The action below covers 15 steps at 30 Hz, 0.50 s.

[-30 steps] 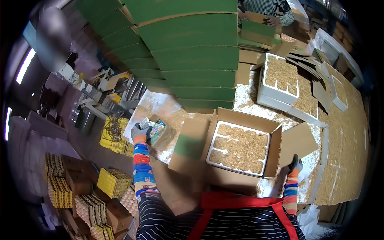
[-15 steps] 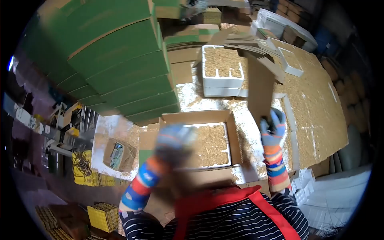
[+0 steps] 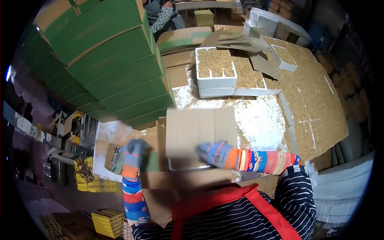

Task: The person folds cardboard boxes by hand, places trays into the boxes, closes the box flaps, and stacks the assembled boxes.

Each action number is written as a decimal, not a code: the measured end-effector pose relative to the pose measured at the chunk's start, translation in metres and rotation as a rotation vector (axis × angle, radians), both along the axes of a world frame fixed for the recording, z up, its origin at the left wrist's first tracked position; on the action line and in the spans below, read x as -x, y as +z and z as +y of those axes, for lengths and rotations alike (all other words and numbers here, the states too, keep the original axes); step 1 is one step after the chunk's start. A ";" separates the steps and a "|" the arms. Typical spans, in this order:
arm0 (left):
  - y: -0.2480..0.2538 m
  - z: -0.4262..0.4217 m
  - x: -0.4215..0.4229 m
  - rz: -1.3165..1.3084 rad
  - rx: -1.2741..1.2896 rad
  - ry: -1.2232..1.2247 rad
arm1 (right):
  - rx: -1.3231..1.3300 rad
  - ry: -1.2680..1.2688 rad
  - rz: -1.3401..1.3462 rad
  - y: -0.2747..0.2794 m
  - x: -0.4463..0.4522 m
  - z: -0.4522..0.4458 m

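A flat cardboard sheet (image 3: 196,128) covers most of the open carton (image 3: 161,146), whose left wall and near flap still show. Under the sheet's near edge a strip of white foam tray (image 3: 172,165) peeks out. My right hand (image 3: 216,154), in a grey and orange glove, has the sheet by its near right part; its thumb side is hard to see. My left hand (image 3: 136,154), gloved alike and slightly blurred, is off the sheet, between the carton's left flap and a small cardboard box (image 3: 110,158) with something shiny inside. Its fingers are not clear.
Green cartons (image 3: 124,72) rise in a tall stack at the left. White foam trays (image 3: 217,82) filled with sawdust-like material stand behind the carton, near loose cardboard sheets (image 3: 264,66). Yellow egg trays (image 3: 106,224) sit low at left. Another person's sleeve (image 3: 162,20) shows at the back.
The cardboard sheet has come from the right, where my right hand held it upright, to lie over the carton. My left hand has moved left from above the carton toward the small box.
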<state>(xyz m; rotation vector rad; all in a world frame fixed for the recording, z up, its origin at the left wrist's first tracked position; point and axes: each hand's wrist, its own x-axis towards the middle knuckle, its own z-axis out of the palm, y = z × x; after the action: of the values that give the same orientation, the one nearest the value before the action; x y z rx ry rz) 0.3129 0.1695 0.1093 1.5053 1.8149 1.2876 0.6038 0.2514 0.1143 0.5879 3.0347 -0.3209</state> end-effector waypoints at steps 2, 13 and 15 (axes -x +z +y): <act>-0.040 -0.001 0.012 -0.025 -0.223 0.111 | 0.072 0.170 -0.102 -0.040 0.001 -0.007; -0.104 0.006 -0.034 -0.596 0.224 -0.475 | 1.922 -0.993 0.815 -0.068 -0.123 0.043; -0.099 0.005 -0.032 0.020 0.029 -0.594 | 1.781 -0.719 0.876 -0.093 -0.115 0.027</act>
<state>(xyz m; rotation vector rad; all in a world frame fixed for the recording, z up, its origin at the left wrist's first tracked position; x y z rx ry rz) 0.3451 0.1749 0.0105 1.8513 1.2370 0.9454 0.7183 0.2789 0.0216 1.2390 1.3233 -3.1307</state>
